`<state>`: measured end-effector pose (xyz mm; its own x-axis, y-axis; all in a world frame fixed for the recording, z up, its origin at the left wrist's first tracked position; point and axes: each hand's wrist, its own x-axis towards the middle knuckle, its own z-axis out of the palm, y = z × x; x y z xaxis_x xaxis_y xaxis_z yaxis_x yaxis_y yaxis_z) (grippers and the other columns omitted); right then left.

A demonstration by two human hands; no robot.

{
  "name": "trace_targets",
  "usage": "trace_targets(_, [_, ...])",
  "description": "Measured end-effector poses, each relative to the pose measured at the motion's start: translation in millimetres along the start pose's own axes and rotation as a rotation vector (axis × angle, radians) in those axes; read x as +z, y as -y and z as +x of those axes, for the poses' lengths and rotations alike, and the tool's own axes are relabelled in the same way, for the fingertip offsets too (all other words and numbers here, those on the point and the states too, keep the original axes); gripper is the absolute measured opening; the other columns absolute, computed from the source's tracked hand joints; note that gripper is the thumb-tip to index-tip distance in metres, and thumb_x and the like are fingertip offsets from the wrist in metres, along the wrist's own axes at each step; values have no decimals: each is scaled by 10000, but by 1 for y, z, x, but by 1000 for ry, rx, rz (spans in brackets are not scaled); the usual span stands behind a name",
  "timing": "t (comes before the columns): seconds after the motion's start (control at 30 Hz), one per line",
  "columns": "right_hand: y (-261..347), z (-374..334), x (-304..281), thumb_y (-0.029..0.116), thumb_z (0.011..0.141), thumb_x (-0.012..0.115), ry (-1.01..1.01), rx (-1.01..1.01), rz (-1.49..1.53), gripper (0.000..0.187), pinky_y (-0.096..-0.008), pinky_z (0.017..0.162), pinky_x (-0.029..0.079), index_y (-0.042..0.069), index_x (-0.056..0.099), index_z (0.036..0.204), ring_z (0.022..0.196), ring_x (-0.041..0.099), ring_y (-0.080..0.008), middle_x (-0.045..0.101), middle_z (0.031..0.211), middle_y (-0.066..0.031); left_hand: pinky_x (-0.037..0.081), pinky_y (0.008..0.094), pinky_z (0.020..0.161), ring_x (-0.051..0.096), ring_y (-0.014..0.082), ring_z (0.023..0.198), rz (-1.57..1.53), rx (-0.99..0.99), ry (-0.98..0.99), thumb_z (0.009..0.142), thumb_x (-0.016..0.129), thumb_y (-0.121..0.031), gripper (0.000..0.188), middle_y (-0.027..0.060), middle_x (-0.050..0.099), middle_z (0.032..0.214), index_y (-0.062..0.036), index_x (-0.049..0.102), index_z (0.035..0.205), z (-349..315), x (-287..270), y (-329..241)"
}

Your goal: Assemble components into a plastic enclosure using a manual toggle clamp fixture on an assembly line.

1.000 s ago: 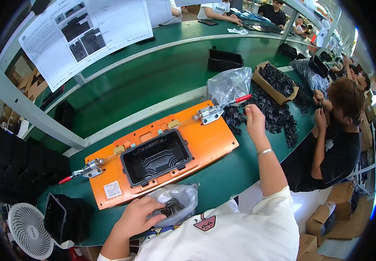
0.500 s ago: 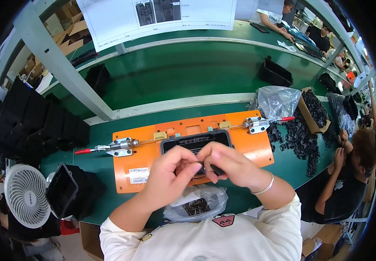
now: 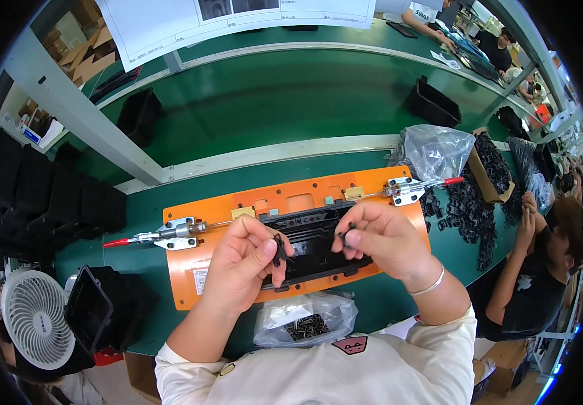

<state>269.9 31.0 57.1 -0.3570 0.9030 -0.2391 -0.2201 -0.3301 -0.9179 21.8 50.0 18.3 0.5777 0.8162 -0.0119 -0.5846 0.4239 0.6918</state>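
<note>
Between the thumb and fingers of my left hand (image 3: 245,260) is a small black plastic part (image 3: 279,251). My right hand (image 3: 386,243) pinches another small black plastic part (image 3: 347,235). Both hands hover above a black plastic housing (image 3: 312,239) that lies in an orange fixture board (image 3: 399,233). Red-handled toggle clamps, a left clamp (image 3: 170,233) and a right clamp (image 3: 409,189), sit at the board's two ends. Close to my body, a clear plastic bag (image 3: 342,314) holds many small screws (image 3: 307,327).
Loose black parts (image 3: 467,216) spill from a cardboard box (image 3: 487,177) at right, beside a clear bag (image 3: 436,152). Black bins (image 3: 48,196) are stacked at left, behind a white fan (image 3: 37,318) and an open black bin (image 3: 92,307). A co-worker (image 3: 541,263) sits at right.
My hands have moved apart from each other, each with a small black part in its fingers. More of the black housing now shows between them. The view has shifted slightly.
</note>
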Motion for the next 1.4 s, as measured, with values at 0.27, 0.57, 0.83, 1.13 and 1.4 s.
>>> trace_targets(0.27, [15,47,-31,-37,839,644,-270,-305,-656,165,-247,633,521,-44,663,1003,737,645,-113,683,859,-77,560,289,770,633,173,898,376,167,-100,845,590,129,339,143,616,998,31,554,1169,-9,5,18])
trace_targets(0.57, [30,68,-30,-59,728,694,-91,-364,-1174,133,-281,633,528,-40,651,852,671,668,-187,662,761,-132,557,302,776,631,214,911,704,337,-75,809,628,134,272,144,589,988,59,585,1066,-10,7,24])
trace_targets(0.83, [17,68,-34,-35,735,715,-172,-126,-928,83,-265,635,519,-36,656,794,673,647,-160,662,725,-100,534,278,809,629,187,939,588,343,-109,781,627,181,295,137,601,1027,64,606,1052,-12,6,26])
trace_targets(1.13, [14,73,-47,-10,752,741,-134,18,-778,104,-215,613,488,-28,643,781,663,587,-67,631,710,-34,513,250,783,607,158,927,835,339,-229,808,608,142,241,107,596,1025,58,648,1031,0,3,-26])
trace_targets(1.4, [16,78,-52,-3,766,734,-65,-29,-766,132,-206,556,453,-17,610,726,628,558,-48,618,673,-19,528,262,752,629,136,816,917,301,-307,842,619,68,193,72,642,910,50,631,1034,23,-11,-41])
